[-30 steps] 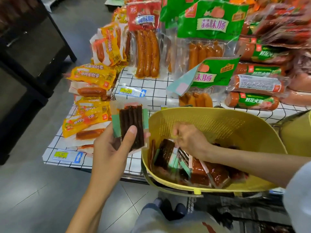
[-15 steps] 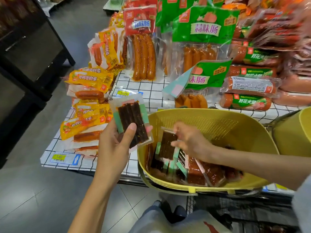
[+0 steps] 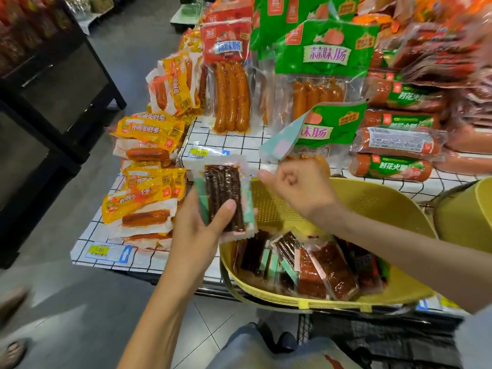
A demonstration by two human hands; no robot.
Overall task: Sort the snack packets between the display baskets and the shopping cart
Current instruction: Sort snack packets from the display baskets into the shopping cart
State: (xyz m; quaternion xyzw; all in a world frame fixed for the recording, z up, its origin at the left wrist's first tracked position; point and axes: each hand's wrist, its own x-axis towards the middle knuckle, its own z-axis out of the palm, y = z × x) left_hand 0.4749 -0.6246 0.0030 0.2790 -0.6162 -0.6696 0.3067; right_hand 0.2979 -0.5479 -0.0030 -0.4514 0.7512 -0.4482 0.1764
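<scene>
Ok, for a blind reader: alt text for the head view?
The left hand holds a dark snack packet beside a yellow basket of similar packets; the right hand, fingers curled, hovers near it. Packaged sausages fill the display behind.

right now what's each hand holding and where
Left hand grips the dark snack packet by its lower half, thumb in front. Right hand curls near its top corner; hold unclear.
</scene>
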